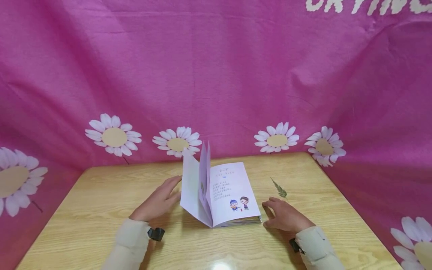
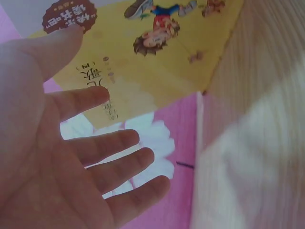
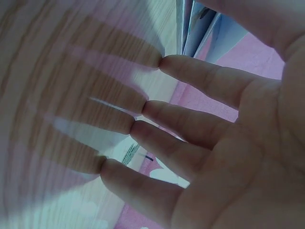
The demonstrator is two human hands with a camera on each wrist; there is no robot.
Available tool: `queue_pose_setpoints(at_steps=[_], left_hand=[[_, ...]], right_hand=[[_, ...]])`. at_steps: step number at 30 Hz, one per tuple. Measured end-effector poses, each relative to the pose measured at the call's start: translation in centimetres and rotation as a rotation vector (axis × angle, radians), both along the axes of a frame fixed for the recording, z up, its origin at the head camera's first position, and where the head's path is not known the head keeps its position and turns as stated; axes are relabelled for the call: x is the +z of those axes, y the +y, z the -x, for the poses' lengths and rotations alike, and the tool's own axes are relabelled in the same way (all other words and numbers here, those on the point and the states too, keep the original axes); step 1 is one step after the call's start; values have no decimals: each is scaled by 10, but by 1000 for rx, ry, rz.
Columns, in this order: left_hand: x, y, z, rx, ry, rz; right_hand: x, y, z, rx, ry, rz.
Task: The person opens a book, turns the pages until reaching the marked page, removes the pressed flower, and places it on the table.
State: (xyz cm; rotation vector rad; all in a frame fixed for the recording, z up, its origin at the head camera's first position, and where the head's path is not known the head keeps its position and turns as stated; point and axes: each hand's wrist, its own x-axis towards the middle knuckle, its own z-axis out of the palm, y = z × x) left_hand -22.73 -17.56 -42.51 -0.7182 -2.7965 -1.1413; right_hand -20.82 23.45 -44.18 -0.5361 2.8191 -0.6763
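Note:
An open book (image 1: 233,191) lies on the table, its right page showing printed text and two cartoon figures. Its front cover and a few pages stand up on the left side. Beside that raised cover is my left hand (image 1: 159,200), fingers extended. The left wrist view shows the cover's yellow outer face (image 2: 143,71) with a cartoon child, and the thumb overlapping it. My right hand (image 1: 283,215) rests to the right of the book, fingertips on the wood in the right wrist view. A green fern leaf (image 1: 279,188) lies just beyond it.
The light wooden table (image 1: 101,210) has rounded far corners. A pink cloth (image 1: 216,93) with large white daisies hangs behind and along both sides. Dark devices are strapped on both wrists, over or by pale sleeves (image 1: 129,243).

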Motion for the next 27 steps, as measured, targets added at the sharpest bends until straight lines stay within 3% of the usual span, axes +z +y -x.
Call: queue_pose_setpoints(at_steps=[9, 27], left_hand=[[6, 34, 0, -47, -41, 36], [-1, 86, 0, -127, -96, 155]], right_hand=[[-2, 1, 2, 6, 11, -21], [-5, 1, 1, -9, 22, -23]])
